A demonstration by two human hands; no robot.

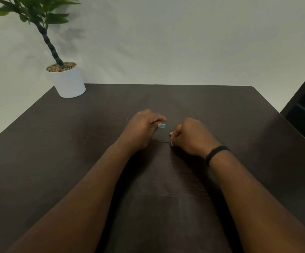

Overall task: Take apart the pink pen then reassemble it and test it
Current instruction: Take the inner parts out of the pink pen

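Here, a dark desk [221, 110] is seen, with a potted plant [64, 77] at its far left corner. The left hand [140, 128] is pinched shut on a small teal piece [163, 126]. The right hand [191, 136] is curled closed around a pink pen part [171, 133]; only its tip is visible. Which stage this is cannot be told. Both parts should be kept low over the desk, lined up end to end, and twisted gently so nothing small gets dropped.

Dim, even illumination with a greenish cast — soft shadow of the plant [33, 13] on the wall [184, 37], slight overall softness, and wide-angle bowing of the table [221, 110] edges toward the frame corners.
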